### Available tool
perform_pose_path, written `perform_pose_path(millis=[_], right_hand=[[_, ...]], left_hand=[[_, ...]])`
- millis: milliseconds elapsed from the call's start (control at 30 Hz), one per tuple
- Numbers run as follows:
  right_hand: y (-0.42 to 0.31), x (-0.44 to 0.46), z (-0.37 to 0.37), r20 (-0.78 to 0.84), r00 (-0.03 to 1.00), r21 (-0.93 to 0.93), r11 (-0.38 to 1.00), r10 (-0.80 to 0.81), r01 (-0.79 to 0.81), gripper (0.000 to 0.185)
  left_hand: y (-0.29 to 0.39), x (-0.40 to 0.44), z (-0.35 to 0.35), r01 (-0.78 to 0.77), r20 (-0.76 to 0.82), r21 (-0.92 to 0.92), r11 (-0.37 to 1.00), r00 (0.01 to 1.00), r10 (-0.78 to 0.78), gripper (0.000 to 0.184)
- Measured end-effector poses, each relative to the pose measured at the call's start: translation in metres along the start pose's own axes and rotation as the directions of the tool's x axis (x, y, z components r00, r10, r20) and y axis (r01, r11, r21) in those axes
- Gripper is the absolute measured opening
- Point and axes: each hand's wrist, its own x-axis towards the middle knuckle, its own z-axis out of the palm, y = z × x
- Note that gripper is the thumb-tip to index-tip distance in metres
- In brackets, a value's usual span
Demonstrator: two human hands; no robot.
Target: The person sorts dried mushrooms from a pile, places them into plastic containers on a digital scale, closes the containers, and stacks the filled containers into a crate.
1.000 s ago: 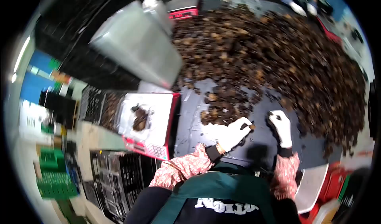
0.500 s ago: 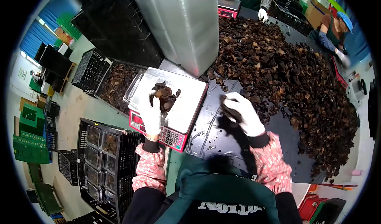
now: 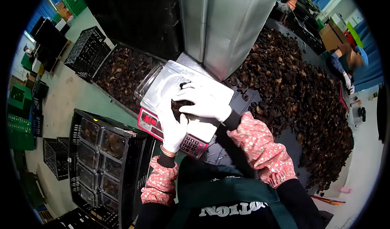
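Observation:
Both of my hands wear white gloves and meet over a red-and-white digital scale (image 3: pixel 217 91). Dark wood ear mushrooms (image 3: pixel 177 107) show between them, mostly hidden by the gloves. My left hand (image 3: pixel 171 125) closes around the near left side of this small pile, thumb toward the right. From the right, my right hand (image 3: pixel 201 102) lies over the pile with its fingers curved onto it. A clear plastic container (image 3: pixel 151 81) sits at the scale's left side, its outline partly lost in glare. The red display is lit, but its digits are hard to read.
A large heap of wood ears (image 3: pixel 284 78) covers the table to the right. Tall stacks of clear containers (image 3: pixel 239 30) stand behind the scale. A bin of mushrooms (image 3: pixel 122 72) and a black crate of filled boxes (image 3: pixel 109 164) are left. Co-workers (image 3: pixel 345 62) are across the table.
My right hand has moved left from above the table, carrying dark mushrooms, onto the pile on the scale. The left hand stays beside that pile. The camera view has shifted.

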Motion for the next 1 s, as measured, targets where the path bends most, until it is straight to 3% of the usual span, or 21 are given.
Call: perform_pose_path(millis=[100,167,200,233,300,333,367,433,500,533,700,800,900,967,1000], right_hand=[[0.005,-0.008,-0.022,-0.080,0.992,0.359,0.931,0.099,-0.064,0.035],[0.011,-0.017,-0.026,-0.143,0.945,0.513,0.838,0.295,-0.184,0.032],[0.014,-0.026,-0.022,-0.173,0.885,0.503,0.811,0.433,-0.298,0.028],[0.016,-0.032,-0.018,-0.173,0.886,0.503,0.811,0.431,-0.297,0.028],[0.020,-0.040,-0.008,-0.169,0.924,0.324,0.905,0.342,-0.276,0.025],[0.019,-0.040,0.000,-0.217,0.968,0.063,0.992,0.124,-0.113,0.023],[0.014,-0.048,0.005,-0.229,0.964,-0.036,0.988,0.135,-0.147,0.024],[0.018,-0.047,0.002,-0.268,0.953,-0.018,0.988,0.142,-0.153,0.022],[0.020,-0.042,-0.013,-0.262,0.913,0.240,0.938,0.311,-0.251,0.021],[0.017,-0.036,-0.019,-0.399,0.880,0.099,0.967,0.256,-0.236,0.019],[0.025,0.003,-0.012,-0.183,0.967,-0.405,0.883,0.179,-0.240,0.028],[0.032,0.014,-0.001,-0.203,0.970,-0.539,0.812,0.132,-0.224,0.025],[0.040,0.011,-0.004,-0.293,0.930,-0.240,0.925,0.220,-0.295,0.017],[0.037,0.003,-0.012,-0.444,0.864,-0.102,0.944,0.240,-0.314,0.015],[0.033,-0.005,-0.017,-0.495,0.812,0.100,0.949,0.308,-0.299,0.018]], left_hand=[[-0.006,0.005,-0.004,-0.130,0.055,0.092,0.987,0.991,0.125,0.071],[0.004,0.010,-0.008,-0.111,0.092,0.093,0.989,0.991,0.102,0.070],[0.005,0.011,-0.004,-0.111,0.087,0.103,0.988,0.991,0.102,0.069],[0.011,0.012,-0.006,-0.099,0.083,0.127,0.987,0.993,0.089,0.068],[0.018,0.016,-0.004,-0.093,0.099,0.134,0.987,0.992,0.080,0.067],[0.021,0.018,-0.002,-0.123,0.130,0.238,0.963,0.987,0.094,0.066],[0.023,0.019,-0.002,-0.159,0.168,0.340,0.927,0.980,0.107,0.065],[0.017,0.018,0.003,-0.144,0.222,0.407,0.902,0.973,0.055,0.059],[0.008,0.017,0.004,-0.156,0.249,0.422,0.893,0.967,0.051,0.051],[0.009,0.018,0.002,-0.156,0.249,0.404,0.901,0.967,0.056,0.047],[0.010,0.019,-0.004,-0.104,0.147,0.264,0.959,0.987,0.066,0.054],[0.015,0.017,-0.007,-0.193,0.175,0.272,0.943,0.973,0.149,0.059],[0.019,0.019,-0.002,-0.315,0.283,0.260,0.913,0.929,0.240,0.053],[0.020,0.017,0.004,-0.317,0.349,0.261,0.912,0.912,0.217,0.051],[0.019,0.015,0.004,-0.302,0.347,0.276,0.912,0.917,0.198,0.049]])
